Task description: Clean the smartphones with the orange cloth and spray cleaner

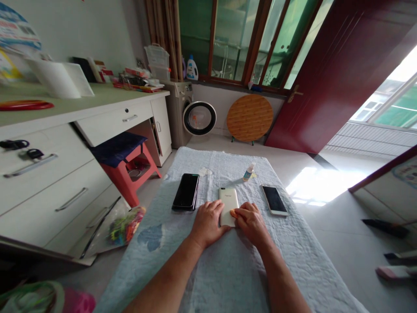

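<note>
A white phone [229,199] lies back side up on the cloth-covered table [228,269]. My left hand [208,221] grips its left and lower edges, thumb at the bottom. On the phone's lower right, my right hand [250,221] is closed on a small orange cloth [233,212] that touches the back cover. To the left lies a black phone [186,192], screen up. A white phone with a dark screen [274,200] lies to the right. Behind them a small spray bottle [249,172] stands upright.
A red stool [130,169] and a plastic bag [114,230] are left of the table. Beyond stand a washing machine [177,111] with its door open and a round wooden tabletop [249,117]. A white desk [120,113] runs along the left.
</note>
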